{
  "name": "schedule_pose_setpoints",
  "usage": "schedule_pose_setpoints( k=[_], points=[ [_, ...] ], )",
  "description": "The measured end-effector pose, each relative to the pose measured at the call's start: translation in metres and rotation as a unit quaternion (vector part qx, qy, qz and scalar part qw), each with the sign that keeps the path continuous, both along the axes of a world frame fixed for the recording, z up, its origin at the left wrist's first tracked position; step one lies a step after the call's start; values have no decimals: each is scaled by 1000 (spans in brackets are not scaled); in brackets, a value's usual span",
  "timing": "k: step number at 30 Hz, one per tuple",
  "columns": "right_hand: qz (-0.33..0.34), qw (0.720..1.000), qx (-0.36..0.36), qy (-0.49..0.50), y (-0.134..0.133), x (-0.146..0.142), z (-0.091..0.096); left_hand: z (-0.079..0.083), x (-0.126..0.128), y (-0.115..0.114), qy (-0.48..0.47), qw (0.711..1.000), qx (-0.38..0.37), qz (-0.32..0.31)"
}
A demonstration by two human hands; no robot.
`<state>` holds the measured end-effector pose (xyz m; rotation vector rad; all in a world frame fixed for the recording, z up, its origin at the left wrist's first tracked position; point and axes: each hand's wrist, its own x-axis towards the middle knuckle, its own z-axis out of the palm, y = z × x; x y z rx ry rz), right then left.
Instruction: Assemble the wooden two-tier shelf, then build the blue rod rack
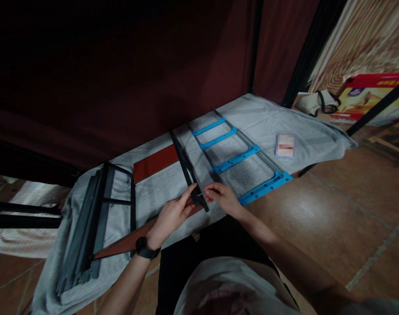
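My left hand (pixel 171 216), with a dark watch (pixel 147 248) on its wrist, is closed at the near end of a black metal frame (pixel 183 162), where a reddish-brown board (pixel 127 239) meets it. Pinched in my right hand (pixel 221 197) is a thin metal rod (pixel 201 194), whose tip points at that same black frame end. Whether the rod is a hex key or a long screw is too small to tell. Another reddish-brown board (pixel 156 162) lies flat on the far side, its right end against the black frame.
A grey cloth (pixel 252 111) covers the table. Blue brackets (pixel 267 188) joined by grey tubes lie at right, near a small blurred packet (pixel 285 145). Grey bars (pixel 84 232) and a black frame (pixel 133 218) lie at left. A dark red curtain (pixel 153 74) hangs behind.
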<state>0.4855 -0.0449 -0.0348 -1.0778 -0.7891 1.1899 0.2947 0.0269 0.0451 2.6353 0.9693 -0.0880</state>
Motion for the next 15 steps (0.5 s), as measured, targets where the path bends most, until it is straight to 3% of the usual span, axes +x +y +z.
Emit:
schedule_pose_setpoints(
  k=[8, 15],
  points=[
    [-5, 1000, -2, 11, 12, 1, -2, -7, 1, 3, -99, 990, -52, 83],
    [15, 999, -17, 43, 15, 3, -2, -2, 3, 10, -55, 996, -39, 57]
  ],
)
